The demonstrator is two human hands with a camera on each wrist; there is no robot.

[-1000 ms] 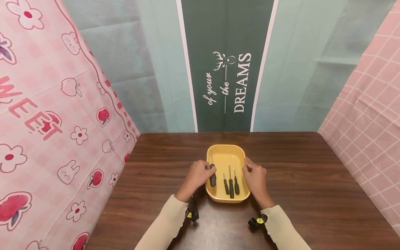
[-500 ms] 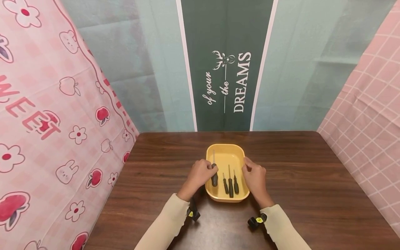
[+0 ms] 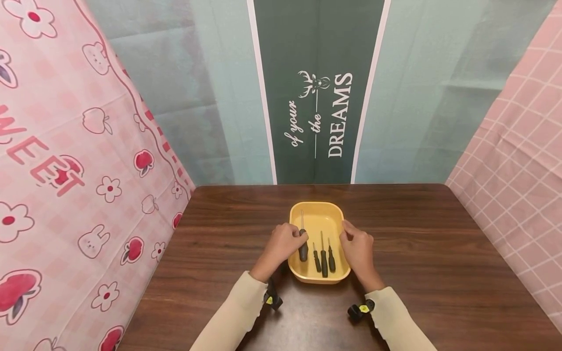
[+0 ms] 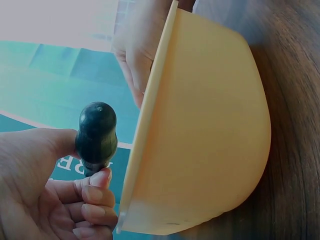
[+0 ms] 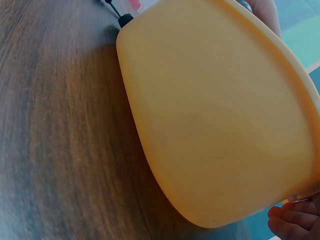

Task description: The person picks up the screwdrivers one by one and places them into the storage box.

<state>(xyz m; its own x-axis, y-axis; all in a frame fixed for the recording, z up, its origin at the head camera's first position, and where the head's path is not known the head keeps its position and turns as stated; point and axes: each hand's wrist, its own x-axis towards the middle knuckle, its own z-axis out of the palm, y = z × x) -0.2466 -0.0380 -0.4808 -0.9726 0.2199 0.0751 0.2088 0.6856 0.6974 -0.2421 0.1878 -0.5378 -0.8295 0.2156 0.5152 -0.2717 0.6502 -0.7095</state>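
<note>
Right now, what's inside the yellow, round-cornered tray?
Three small black-handled screwdrivers. The left hand holds a larger black-handled screwdriver above; anything directly beneath is covered.

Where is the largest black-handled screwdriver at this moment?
In the head view, the largest black-handled screwdriver is held by the left hand over the left side of the yellow rounded tray, left of three smaller black-handled screwdrivers.

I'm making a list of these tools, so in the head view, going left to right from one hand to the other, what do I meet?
Left hand, held screwdriver, then inside the yellow tray the left small screwdriver, middle small screwdriver, right small screwdriver, and finally the right hand.
</note>
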